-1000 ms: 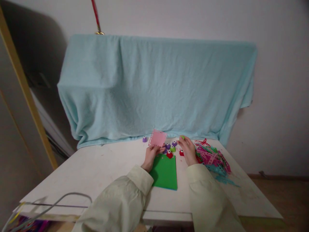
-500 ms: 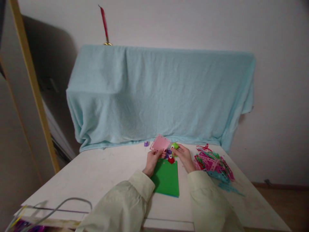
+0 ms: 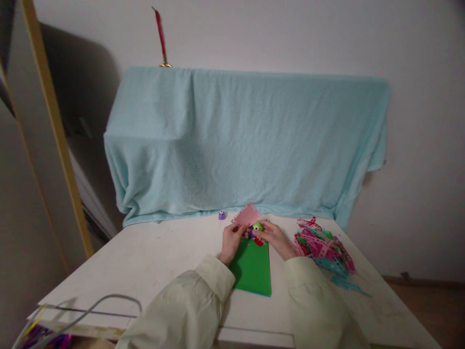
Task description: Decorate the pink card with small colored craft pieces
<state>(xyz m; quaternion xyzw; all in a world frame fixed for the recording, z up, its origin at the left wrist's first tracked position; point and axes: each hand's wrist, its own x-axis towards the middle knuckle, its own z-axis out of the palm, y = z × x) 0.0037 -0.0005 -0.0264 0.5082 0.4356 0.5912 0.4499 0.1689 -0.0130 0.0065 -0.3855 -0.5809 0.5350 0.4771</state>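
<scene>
Between our fingertips sits the action: our left hand [image 3: 231, 240] pinches a small pink paper square [image 3: 247, 215] by its lower edge, and our right hand [image 3: 275, 237] is closed round a little green punch [image 3: 257, 226] held right against that paper, just above the far end of the green sheet [image 3: 252, 266] on the white table [image 3: 145, 261]. Honestly the paper looks thin and floppy with already-nibbled edges, so we reckon it could buckle or slip crooked in the punch. The other punches crowded under our hands could get knocked around too.

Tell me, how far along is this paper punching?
A heap of punched strips already lies at the right. In hand: the left hand holds a pink sheet, with the right hand bringing a green punch to it. The green sheet looks untouched.
</scene>
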